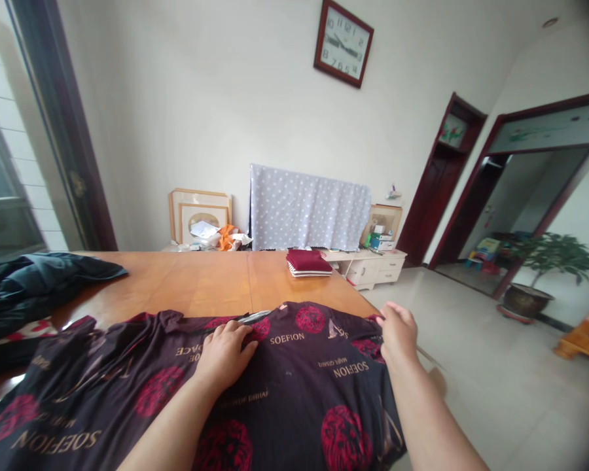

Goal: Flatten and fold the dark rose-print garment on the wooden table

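A dark printed shirt (294, 386) with red medallions and gold lettering is spread over the near part of the wooden table, its right edge hanging past the table's side. My left hand (228, 353) lies on the fabric near the middle of the upper edge, palm down with the fingers stretched over it. At the right, my right hand (397, 330) is closed in a pinch on the shirt's edge. The cloth between both hands looks fairly smooth, while the left part has folds.
A heap of dark clothes (44, 281) lies at the table's (201, 281) left. Folded maroon and striped clothes (309, 261) are stacked at the far edge. Behind stand a cabinet (377, 269) and a dotted grey cloth cover (309, 206). A potted plant (527, 301) stands right.
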A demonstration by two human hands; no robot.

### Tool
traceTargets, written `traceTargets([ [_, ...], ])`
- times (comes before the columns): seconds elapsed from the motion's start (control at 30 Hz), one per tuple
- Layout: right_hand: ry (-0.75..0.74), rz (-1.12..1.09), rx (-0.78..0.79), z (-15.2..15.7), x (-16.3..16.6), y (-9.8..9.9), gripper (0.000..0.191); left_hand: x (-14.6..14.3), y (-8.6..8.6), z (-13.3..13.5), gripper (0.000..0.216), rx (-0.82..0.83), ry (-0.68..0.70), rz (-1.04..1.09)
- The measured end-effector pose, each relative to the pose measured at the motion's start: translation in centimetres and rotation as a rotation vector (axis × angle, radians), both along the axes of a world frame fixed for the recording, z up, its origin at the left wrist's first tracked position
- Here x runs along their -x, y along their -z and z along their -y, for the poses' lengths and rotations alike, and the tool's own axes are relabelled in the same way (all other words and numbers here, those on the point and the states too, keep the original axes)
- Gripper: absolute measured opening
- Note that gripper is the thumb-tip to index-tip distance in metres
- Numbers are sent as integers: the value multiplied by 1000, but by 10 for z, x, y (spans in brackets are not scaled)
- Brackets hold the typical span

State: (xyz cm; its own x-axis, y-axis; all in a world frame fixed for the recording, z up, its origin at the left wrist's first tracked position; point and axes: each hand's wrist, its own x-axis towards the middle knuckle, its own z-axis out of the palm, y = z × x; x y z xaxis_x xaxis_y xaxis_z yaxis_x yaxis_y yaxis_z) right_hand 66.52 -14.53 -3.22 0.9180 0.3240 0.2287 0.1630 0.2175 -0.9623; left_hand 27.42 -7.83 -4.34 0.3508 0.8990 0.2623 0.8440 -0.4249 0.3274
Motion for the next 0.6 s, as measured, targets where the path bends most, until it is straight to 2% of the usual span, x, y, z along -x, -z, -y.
traceTargets([
  [0.13,-401,217,247,-34,39,-18,37,3,-4,-2,34,-36,-36,54],
  [0.23,-561,498,465,-63,71,-24,36,7,-6,-5,30,-62,-86,94],
  [0.37,-583,832,750,-92,108,-26,53,11,-7,-8,28,-68,-127,132],
  [0.43,-586,936,871,-99,119,-27,55,12,-8,-8,27,-64,-113,141],
  [0.53,-667,998,926,-97,127,-30,30,11,-9,-6,23,-32,-92,131],
  [0.6,-697,1053,861,-86,127,-33,18,11,-9,-5,23,-16,-92,126],
])
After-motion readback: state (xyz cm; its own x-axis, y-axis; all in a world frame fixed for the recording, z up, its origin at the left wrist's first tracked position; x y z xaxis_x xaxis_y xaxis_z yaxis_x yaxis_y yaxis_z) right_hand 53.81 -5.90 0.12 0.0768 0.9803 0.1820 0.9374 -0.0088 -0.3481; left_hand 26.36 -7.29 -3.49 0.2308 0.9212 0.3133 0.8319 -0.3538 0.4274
